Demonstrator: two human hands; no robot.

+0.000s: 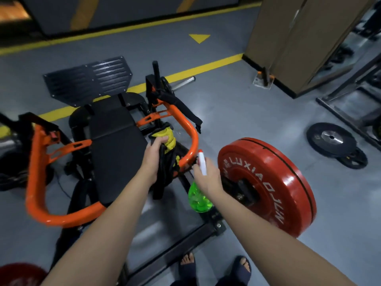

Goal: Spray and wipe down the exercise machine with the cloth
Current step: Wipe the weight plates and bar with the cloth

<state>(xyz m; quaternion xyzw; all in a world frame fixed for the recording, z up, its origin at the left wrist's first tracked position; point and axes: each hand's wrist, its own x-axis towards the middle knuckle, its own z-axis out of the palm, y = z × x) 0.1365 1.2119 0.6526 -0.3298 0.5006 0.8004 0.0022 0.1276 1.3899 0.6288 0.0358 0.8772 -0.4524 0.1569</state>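
Observation:
The exercise machine (115, 141) has a black padded seat and an orange tube frame (191, 137). My left hand (153, 155) grips a yellow cloth (170, 138) together with a black strap, right beside the seat's right edge. My right hand (206, 174) holds a green spray bottle (199, 198) with a white and red nozzle, which points toward the orange tube and the cloth. The bottle's neck is hidden by my fingers.
A red weight plate (268, 182) sits on the machine's bar at the right, close to my right hand. A black plate (332, 140) lies on the floor farther right. A brown pillar (299, 42) stands behind. My sandalled feet (214, 267) are below the machine's base rail.

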